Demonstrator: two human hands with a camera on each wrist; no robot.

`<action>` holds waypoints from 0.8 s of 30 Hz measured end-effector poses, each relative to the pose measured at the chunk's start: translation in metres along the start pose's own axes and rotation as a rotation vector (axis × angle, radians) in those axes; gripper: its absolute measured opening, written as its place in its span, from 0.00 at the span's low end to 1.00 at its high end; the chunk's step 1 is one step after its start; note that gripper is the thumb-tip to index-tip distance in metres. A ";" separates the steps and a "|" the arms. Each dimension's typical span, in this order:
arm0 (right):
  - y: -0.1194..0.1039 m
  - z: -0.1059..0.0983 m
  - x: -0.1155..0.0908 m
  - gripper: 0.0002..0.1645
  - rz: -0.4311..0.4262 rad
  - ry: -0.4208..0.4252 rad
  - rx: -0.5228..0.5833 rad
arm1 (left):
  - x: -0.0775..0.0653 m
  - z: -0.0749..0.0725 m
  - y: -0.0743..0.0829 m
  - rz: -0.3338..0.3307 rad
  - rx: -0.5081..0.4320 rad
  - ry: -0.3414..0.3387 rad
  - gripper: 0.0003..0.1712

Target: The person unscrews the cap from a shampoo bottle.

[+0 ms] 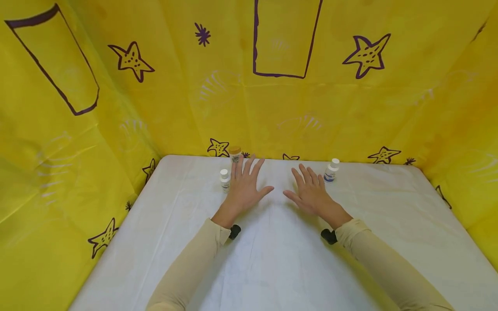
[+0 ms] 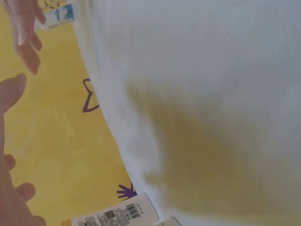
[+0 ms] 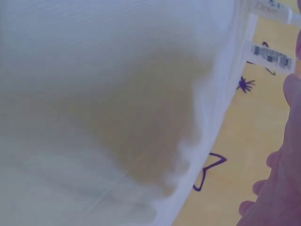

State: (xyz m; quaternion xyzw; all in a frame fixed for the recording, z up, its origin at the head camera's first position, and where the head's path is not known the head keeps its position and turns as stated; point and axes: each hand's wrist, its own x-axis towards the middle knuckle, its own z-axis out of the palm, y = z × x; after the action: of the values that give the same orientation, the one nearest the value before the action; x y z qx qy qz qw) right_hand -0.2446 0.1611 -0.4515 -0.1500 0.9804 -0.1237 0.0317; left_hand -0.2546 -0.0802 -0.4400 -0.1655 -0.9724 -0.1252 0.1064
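Observation:
Both hands are held out over the white table with fingers spread, holding nothing. My left hand (image 1: 244,186) is beside a small white bottle with a white cap (image 1: 224,183) and overlaps a bottle with an orange cap (image 1: 235,150) behind it in the head view. To the right, my right hand (image 1: 310,192) has its fingertips close to a white bottle with a blue label (image 1: 330,174). The left wrist view catches a barcoded bottle (image 2: 117,214) at its lower edge. Two bottles, one lettered Dove (image 3: 269,10), appear at the right wrist view's upper right.
A white cloth covers the table (image 1: 264,268), and its back edge meets a yellow curtain (image 1: 241,108) with purple starfish drawings. The curtain also rises along the left and right sides. Dark wrist devices (image 1: 329,236) sit under both wrists.

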 end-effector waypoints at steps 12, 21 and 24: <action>-0.025 -0.011 0.012 0.51 -0.111 0.051 0.191 | 0.005 -0.016 -0.022 -0.066 -0.157 0.187 0.54; -0.044 -0.018 0.025 0.51 -0.135 0.066 0.249 | -0.001 -0.024 -0.043 -0.108 -0.271 0.266 0.55; -0.051 -0.021 0.028 0.50 -0.146 0.072 0.256 | -0.004 -0.025 -0.049 -0.157 -0.291 0.260 0.58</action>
State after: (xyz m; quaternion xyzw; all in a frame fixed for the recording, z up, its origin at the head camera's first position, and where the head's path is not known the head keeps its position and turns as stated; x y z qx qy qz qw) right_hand -0.2588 0.1108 -0.4196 -0.2113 0.9436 -0.2547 0.0064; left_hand -0.2642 -0.1328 -0.4275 -0.0851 -0.9320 -0.2927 0.1959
